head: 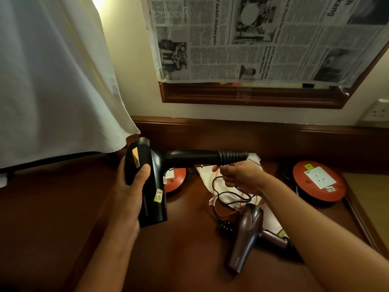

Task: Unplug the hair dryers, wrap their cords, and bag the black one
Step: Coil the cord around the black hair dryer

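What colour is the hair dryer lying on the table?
Metallic brown hair dryer, seen in the head view.

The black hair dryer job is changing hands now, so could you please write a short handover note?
Left hand grips the black hair dryer by its body, held above the desk.
Right hand pinches its black cord below the handle; the cord hangs loose, not wrapped.
Brown hair dryer lies on the desk, partly on the white bag.
Left: wrap cord, bag the black one.
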The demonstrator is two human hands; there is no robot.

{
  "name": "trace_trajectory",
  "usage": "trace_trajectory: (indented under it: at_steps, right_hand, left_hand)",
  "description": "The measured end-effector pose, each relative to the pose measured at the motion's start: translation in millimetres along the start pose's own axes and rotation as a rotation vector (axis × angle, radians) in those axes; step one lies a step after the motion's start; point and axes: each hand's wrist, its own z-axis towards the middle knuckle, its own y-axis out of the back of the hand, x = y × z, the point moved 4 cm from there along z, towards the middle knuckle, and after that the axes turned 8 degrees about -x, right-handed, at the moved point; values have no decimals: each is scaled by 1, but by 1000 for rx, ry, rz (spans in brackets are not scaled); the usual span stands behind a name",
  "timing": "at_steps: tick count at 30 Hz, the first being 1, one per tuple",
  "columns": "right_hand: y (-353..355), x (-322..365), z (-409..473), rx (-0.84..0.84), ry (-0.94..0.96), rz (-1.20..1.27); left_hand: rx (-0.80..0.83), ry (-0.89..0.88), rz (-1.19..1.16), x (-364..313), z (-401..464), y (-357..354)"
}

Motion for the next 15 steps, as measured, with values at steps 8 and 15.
trace_trajectory:
  at_steps: [8, 15]
  right_hand:
    - [20, 50, 4, -133, 205, -705]
    - [20, 76, 12, -187, 336, -889]
  left_hand:
    - [77, -33, 1, -3, 5, 4]
    - [164, -32, 37, -1, 9, 4]
